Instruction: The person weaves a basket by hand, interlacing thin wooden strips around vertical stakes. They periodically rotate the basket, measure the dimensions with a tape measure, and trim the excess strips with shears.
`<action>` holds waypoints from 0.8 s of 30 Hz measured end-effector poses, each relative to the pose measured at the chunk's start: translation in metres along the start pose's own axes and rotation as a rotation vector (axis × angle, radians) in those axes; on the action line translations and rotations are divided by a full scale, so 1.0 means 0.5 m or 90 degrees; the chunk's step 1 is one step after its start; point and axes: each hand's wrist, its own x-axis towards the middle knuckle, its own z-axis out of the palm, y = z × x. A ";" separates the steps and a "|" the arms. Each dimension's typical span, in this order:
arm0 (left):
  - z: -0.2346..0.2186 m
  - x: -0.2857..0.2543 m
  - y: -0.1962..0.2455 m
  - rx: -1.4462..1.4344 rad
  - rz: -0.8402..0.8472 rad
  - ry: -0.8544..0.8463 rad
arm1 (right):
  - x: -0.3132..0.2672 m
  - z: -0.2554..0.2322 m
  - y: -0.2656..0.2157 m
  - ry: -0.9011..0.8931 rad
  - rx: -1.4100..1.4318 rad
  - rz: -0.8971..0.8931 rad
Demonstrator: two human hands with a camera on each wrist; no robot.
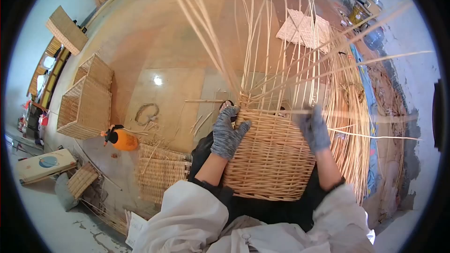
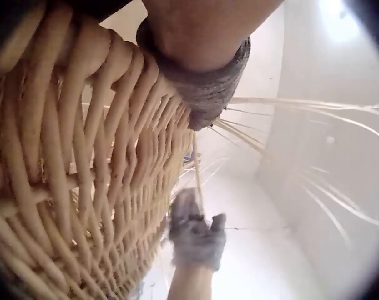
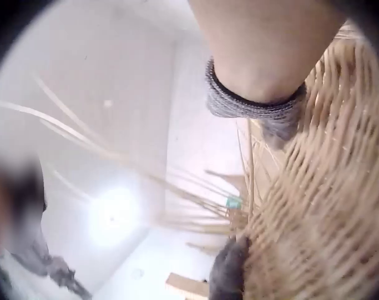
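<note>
While head view shows orange sprayer (image 1: 123, 139), wrist views show only basket (image 2: 83, 187).

1. Bright, even daylight in the head view, with a small glare spot on the floor (image 1: 157, 80) beyond the left hand (image 1: 227, 133).
2. Strong fisheye bending and a black vignette ring the edges.
3. Both wrist views are soft, overexposed and hazy white; the right hand (image 1: 314, 129) is motion-blurred.
</note>
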 end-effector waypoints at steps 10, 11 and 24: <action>-0.006 -0.002 0.107 0.534 0.338 -0.032 | 0.022 0.115 0.084 0.044 0.885 0.452; 0.000 0.002 0.147 0.604 0.293 -0.133 | 0.019 0.102 0.074 0.045 0.844 0.484; 0.086 0.044 0.174 0.774 0.040 -0.354 | 0.222 0.155 0.142 -0.116 -0.114 0.060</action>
